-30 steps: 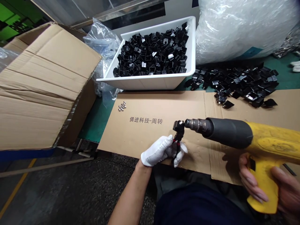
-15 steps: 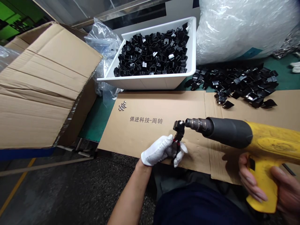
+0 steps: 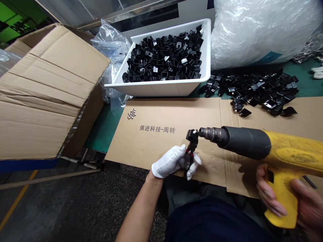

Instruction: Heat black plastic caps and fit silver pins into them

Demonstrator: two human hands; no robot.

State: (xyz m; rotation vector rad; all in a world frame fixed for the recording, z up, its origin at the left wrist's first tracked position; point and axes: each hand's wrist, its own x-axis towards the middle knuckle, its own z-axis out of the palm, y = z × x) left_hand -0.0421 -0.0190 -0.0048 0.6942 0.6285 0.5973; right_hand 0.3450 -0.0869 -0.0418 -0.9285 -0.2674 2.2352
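White-gloved, my left hand (image 3: 174, 162) is closed round the handles of a pair of pliers (image 3: 191, 153) with dark and red grips. The jaws carry a small black part (image 3: 191, 134), with a shiny metal bit on its right side. My bare right hand (image 3: 272, 193) grips the yellow handle of a heat gun (image 3: 290, 151). Its stepped metal nozzle points left, its tip right beside the metal bit; whether they touch I cannot tell. Several small metal pieces (image 3: 131, 114) lie on the cardboard sheet (image 3: 151, 148) to the left.
At the back stands a white bin (image 3: 161, 88) full of black parts. More black parts (image 3: 262, 89) are heaped to its right, below a large clear plastic bag (image 3: 259, 30). An open cardboard box (image 3: 47, 94) takes up the left side.
Almost nothing differs. Both hands, the pliers and the heat gun keep their places, apart from a very slight shift of the heat gun to the left.
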